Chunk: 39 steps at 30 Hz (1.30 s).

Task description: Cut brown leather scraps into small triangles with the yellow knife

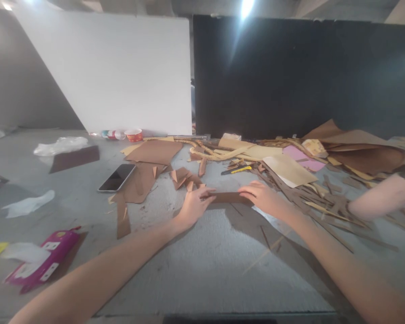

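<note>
A short brown strip (227, 198), paper or thin board by its look, stretches between my two hands just above the grey tabletop. Its left end is pinched by the closed fingers of my left hand (195, 207). At the other end, my right hand (259, 197) grips the strip between thumb and fingers. Brown offcuts (182, 177) lie right behind my left hand. Behind my right hand rests a yellow and black utility knife (238, 170).
A phone (117, 177) lies left among brown sheets (155, 152). Nearer is a purple wipes packet (45, 258). Strips and scraps (324, 202) heap up at right, where another person's forearm (380, 198) reaches in. White (121, 72) and black panels (300, 76) stand along the back.
</note>
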Tool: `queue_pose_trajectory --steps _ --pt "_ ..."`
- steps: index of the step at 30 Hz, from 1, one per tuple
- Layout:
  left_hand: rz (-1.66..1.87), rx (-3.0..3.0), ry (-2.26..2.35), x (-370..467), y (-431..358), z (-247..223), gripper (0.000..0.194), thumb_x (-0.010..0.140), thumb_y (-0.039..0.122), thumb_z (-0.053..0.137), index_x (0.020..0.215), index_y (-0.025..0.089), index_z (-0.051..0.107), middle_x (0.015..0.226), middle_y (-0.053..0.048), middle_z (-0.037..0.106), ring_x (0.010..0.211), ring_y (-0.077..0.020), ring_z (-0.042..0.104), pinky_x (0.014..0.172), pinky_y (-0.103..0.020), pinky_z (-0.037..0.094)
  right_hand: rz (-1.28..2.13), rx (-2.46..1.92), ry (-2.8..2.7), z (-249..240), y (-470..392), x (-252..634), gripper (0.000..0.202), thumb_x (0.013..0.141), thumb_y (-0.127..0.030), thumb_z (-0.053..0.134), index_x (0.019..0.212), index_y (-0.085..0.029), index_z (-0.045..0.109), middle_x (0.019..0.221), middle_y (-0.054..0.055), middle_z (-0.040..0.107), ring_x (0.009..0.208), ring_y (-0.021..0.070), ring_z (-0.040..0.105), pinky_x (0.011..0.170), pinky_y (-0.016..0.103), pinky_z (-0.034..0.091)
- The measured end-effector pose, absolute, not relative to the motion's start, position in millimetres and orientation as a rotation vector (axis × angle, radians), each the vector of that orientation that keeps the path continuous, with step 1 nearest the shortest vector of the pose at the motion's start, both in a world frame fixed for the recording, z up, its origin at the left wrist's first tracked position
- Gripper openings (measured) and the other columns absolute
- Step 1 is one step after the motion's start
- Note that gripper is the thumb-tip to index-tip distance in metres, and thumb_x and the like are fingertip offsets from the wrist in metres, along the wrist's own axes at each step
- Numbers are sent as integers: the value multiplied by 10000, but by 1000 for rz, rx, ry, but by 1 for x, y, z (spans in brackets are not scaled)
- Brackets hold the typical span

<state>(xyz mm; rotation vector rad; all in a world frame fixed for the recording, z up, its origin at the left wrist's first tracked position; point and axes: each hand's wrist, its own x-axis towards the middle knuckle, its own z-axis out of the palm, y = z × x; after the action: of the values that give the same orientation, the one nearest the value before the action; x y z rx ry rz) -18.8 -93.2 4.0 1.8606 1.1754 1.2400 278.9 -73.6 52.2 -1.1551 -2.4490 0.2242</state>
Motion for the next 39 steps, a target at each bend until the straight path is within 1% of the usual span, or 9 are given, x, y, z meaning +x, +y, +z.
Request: queue_pose_trajectory --steps 2,7,13,19,27,31,36,37,39 --pt "1234 1849 1196 -19 -92 3 229 945 279 765 1164 236 818 937 -36 836 912 -226 810 925 -399 662 230 -1155 -2448 52 -73 279 302 1081 -275 520 1135 -295 816 1087 84 799 1108 296 695 1003 480 570" --pt "1235 1851 1168 -18 -91 1 114 951 282 750 1011 220 824 981 -47 839 924 -230 806 912 -403 657 237 -1159 -2450 54 -74 279 293 1079 -287 528 1140 -298 814 1101 82 803 1110 294 700 1013 481 573" --pt "1245 1793 1177 -19 -89 -2 133 934 300 763 1012 212 825 935 -50 840 888 -240 810 825 -371 654 293 -1213 -2415 61 -73 283 272 1062 -336 557 1118 -293 820 1130 76 816 1152 294 708 1022 465 567" --pt "1219 1703 1167 -21 -87 -2 163 931 303 760 1040 201 824 1005 -61 848 966 -242 819 893 -359 656 653 -1358 -2292 70 -65 300 250 990 -447 650 1032 -289 839 1102 39 840 1029 280 763 916 393 579" --pt "1122 1657 1113 -19 -90 4 226 928 364 785 1061 186 822 958 -68 834 919 -231 810 827 -333 657 872 -1334 -2091 61 -49 317 354 881 -566 765 999 -240 836 1023 69 837 962 288 761 862 396 567" --pt "1070 1809 1085 -17 -97 8 266 941 320 763 1172 194 805 991 -69 825 936 -214 792 796 -306 631 998 -1313 -1998 51 -40 319 399 836 -583 784 978 -212 816 956 72 824 880 258 744 799 370 550" --pt "940 2069 1179 -16 -97 7 286 949 231 750 1232 206 776 848 -24 759 788 -188 729 764 -322 604 974 -1339 -2027 36 -32 319 351 828 -539 773 937 -207 807 902 61 810 845 245 727 773 355 529" --pt "924 2122 1191 -16 -97 6 279 945 213 755 1223 203 772 871 -31 755 810 -196 725 777 -334 607 950 -1340 -2043 33 -31 319 337 837 -528 764 933 -208 806 908 63 811 850 248 728 773 356 529" --pt "929 2254 1203 -15 -97 5 281 929 175 773 1209 186 757 981 -66 755 935 -233 724 862 -385 619 894 -1343 -2080 30 -29 319 311 856 -509 746 927 -212 804 920 66 813 866 258 733 778 361 535"
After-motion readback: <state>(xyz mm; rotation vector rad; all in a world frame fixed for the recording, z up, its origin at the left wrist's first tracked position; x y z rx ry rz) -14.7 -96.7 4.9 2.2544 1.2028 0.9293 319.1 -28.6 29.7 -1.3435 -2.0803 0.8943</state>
